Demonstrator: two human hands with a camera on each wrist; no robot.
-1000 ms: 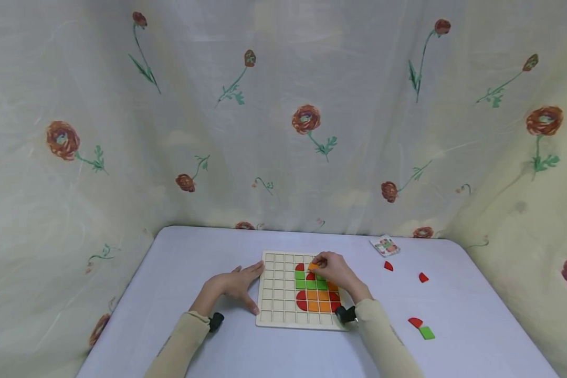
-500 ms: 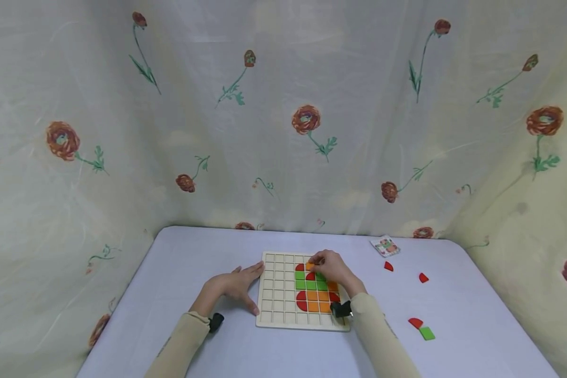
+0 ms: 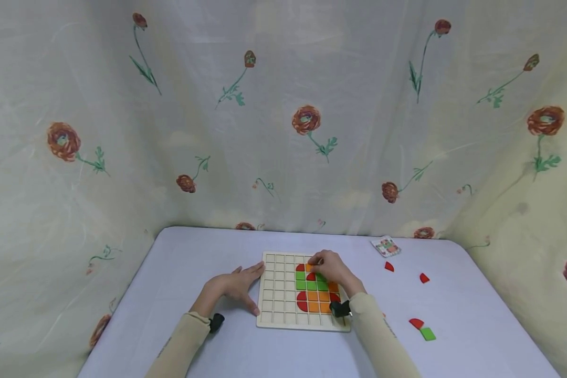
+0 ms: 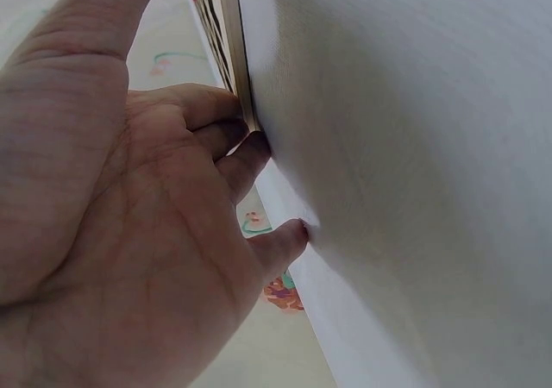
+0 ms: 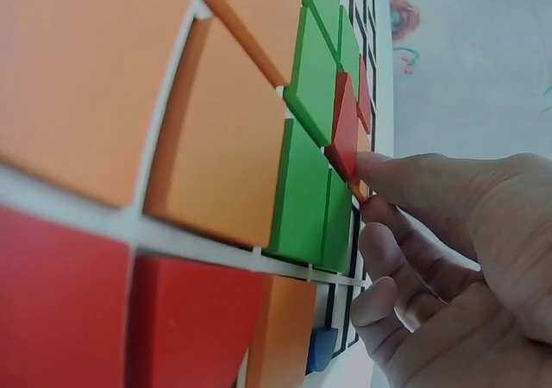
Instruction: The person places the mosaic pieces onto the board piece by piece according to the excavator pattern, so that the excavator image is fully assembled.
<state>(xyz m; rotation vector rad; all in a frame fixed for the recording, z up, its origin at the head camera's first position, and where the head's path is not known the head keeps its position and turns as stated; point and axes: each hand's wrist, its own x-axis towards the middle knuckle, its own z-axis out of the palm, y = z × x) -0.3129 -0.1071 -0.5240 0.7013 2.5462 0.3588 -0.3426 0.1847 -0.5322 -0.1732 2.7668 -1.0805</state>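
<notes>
Right hand (image 3: pixel 334 266) is pinching an orange tile (image 3: pixel 309 267) on the far part of the wooden grid board (image 3: pixel 277 294), while left hand (image 3: pixel 233 286) is touching the board's left edge.
The head view is showing this tile just right of a red quarter-round tile (image 3: pixel 300 268), but the hand is covering part of it; the right wrist view is showing the fingertips clamping it, and I cannot tell if it is fully seated. That view is also showing a blue tile (image 5: pixel 323 348), which is not appearing in the head view. The left thumb is standing apart from the fingers; only the left wrist view is showing the little finger (image 4: pixel 283 243) separating from its neighbours and meeting the white tabletop (image 4: pixel 379 259).
</notes>
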